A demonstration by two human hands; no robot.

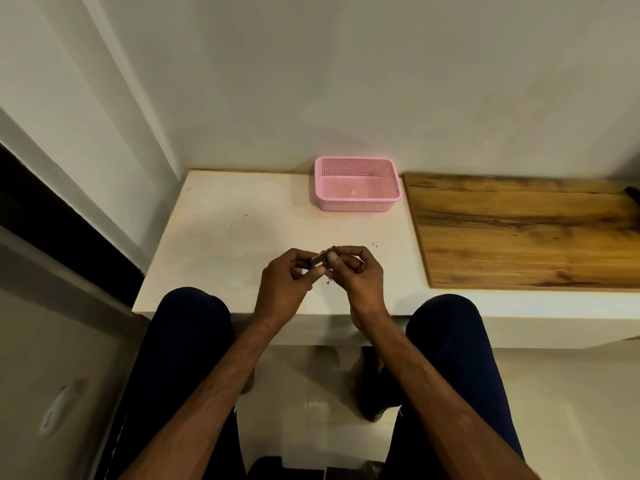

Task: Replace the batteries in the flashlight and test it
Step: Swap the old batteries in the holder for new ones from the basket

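Currently both hands work one small cylinder, held just above the desk, on the person's side of the pink basket and slightly left of it. The left hand pinches the cylinder's lower-left end with curled fingers. The right hand has its thumb and curled fingers on the upper-right end. Neither hand is free.

The long axis runs from the left hand up toward the right hand, slanting roughly toward the basket. The cylinder sits between the hands, equally near both, so any pull, twist or seating would likely go along that axis.

Look: short, with a dark body and a copper-gold band, mostly hidden by fingers. It reads like a battery but could be a flashlight part; can't tell. No separate flashlight body can be made out. The wooden board lies right of the basket.
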